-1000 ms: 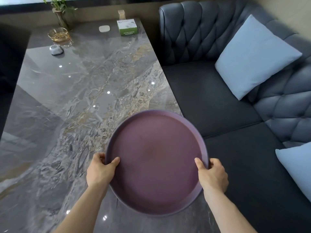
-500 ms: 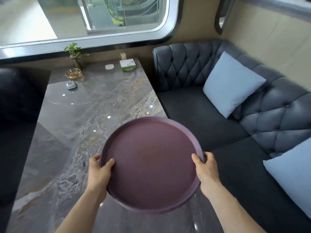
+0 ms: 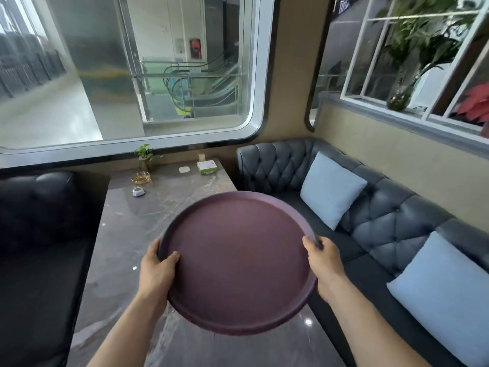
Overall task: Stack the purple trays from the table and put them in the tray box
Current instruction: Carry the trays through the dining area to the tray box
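A round purple tray (image 3: 238, 263) hangs in the air in front of me, above the near right part of the marble table (image 3: 127, 234). My left hand (image 3: 156, 271) grips its left rim with the thumb on top. On the opposite rim my right hand (image 3: 324, 263) holds it the same way. The tray tilts slightly toward me and its inside is bare. Whether more than one tray is in the stack I cannot tell. No tray box shows in this view.
At the table's far end stand a small plant (image 3: 145, 156), a glass ashtray (image 3: 141, 178), a green tissue box (image 3: 207, 167) and small white items. A grey tufted sofa (image 3: 391, 226) with light blue cushions (image 3: 332, 189) runs along the right. A black seat (image 3: 39, 221) is left.
The tray has come up off the table and is held higher. My view has tilted upward, so the window and the whole booth now show.
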{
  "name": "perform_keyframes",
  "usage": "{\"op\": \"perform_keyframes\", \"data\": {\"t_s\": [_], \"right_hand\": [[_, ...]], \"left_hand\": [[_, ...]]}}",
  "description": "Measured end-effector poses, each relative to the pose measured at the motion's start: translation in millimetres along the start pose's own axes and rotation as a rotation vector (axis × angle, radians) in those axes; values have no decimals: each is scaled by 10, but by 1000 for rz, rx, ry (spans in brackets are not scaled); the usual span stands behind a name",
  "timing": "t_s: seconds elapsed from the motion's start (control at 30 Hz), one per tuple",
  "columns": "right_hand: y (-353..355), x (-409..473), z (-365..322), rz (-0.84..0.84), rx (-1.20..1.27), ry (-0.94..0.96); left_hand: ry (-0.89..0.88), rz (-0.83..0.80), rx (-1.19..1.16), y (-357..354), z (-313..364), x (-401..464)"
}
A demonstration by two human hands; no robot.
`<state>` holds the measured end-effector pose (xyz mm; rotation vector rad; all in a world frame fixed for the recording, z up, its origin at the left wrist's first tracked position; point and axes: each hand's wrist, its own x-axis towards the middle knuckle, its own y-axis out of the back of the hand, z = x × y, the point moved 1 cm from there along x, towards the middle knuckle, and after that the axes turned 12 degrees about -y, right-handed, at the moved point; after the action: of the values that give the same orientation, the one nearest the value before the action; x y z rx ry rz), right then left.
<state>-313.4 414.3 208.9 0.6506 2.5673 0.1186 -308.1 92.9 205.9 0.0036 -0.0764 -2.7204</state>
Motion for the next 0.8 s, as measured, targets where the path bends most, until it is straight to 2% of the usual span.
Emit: {"op": "perform_keyframes", "data": {"t_s": [0.23, 0.4, 0.6, 0.8], "right_hand": [[193, -924, -77, 110, 37, 41], [498, -1451, 18, 220, 35, 65], [1156, -1957, 249, 388, 52, 31], [2070, -2447, 542, 558, 173, -5]], "left_hand": [[-50, -63, -45, 494, 488, -412], [-56, -155, -76, 597, 648, -741], [-83, -304, -129, 302, 768, -1174], [-81, -531, -167, -309, 873, -1770]]}}
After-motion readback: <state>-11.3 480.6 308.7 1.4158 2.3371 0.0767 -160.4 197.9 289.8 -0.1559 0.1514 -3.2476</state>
